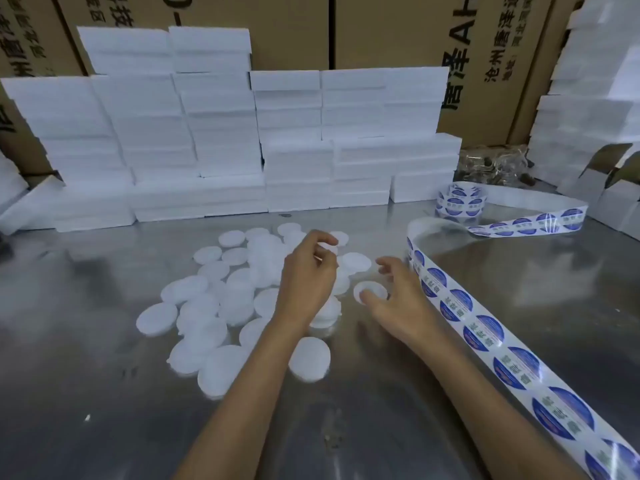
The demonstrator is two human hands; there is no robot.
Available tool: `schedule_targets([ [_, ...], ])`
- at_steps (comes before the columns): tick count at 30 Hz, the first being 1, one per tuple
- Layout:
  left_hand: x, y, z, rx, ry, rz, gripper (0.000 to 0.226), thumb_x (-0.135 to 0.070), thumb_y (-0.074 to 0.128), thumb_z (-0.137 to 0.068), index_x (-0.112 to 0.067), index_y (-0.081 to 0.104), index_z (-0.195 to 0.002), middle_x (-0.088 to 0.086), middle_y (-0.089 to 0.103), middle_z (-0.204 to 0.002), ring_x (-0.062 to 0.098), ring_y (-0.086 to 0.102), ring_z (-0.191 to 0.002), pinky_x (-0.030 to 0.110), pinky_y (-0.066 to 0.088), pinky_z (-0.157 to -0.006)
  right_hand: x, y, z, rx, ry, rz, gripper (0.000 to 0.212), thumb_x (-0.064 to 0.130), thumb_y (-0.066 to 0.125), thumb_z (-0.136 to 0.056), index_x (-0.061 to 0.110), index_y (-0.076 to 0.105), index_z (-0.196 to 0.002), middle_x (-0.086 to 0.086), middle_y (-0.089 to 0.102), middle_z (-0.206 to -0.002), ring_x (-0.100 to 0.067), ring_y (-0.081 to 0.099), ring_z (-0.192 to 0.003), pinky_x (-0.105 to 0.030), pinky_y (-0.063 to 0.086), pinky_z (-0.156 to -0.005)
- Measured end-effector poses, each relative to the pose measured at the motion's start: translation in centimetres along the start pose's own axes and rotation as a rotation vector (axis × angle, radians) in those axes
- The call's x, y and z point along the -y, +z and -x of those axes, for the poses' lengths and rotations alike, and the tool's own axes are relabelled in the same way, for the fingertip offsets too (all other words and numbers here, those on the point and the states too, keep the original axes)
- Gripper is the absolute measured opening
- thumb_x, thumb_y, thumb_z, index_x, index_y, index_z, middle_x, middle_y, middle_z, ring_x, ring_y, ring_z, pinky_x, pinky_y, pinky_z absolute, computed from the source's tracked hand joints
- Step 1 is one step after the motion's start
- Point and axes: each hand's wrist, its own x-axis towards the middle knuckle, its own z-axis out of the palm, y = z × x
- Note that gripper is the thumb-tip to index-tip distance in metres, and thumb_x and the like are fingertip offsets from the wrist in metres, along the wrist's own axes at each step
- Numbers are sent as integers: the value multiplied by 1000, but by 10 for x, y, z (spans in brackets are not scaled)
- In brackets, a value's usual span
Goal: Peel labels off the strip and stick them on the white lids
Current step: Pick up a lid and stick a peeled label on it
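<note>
Several round white lids (211, 308) lie scattered on the steel table (86, 358). My left hand (306, 271) hovers over the pile with its fingers curled, pinching a white lid (329, 249) at its fingertips. My right hand (398, 299) rests on the table just right of the pile, thumb and fingers around another white lid (369, 291) that lies flat. A long strip of blue round labels (512, 362) runs from the lower right corner up past my right hand to a loose coil (460, 200) at the back right.
Stacks of white flat boxes (225, 140) line the back of the table, with more stacks (588, 109) at the right. Brown cardboard cartons (398, 32) stand behind them. A bag of small metal parts (491, 166) lies at the back right.
</note>
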Motion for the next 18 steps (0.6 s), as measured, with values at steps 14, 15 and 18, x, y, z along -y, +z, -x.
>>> schedule_targets([
  [14,10,-6,9,213,20,89,42,-4,61,-89,-31,62,-121,-19,64,-121,-7,55,-108,8,44,-85,5,-7,4,194,194,-679,47,49,77,-76,26,68,-117,4,73,-109,-16,69,-103,-34,54,-89],
  [15,9,-5,10,302,34,91,46,-7,64,-89,-34,60,-126,-22,60,-128,-8,52,-115,12,44,-91,6,-8,6,273,204,-802,49,47,75,-77,21,69,-118,-3,73,-112,-23,67,-108,-39,52,-94],
  [18,4,0,15,379,64,132,31,-18,69,-91,-37,66,-115,-22,66,-116,-2,60,-107,16,49,-91,13,-11,12,376,203,-931,44,44,67,-87,12,69,-118,-15,71,-116,-26,65,-112,-34,47,-95],
])
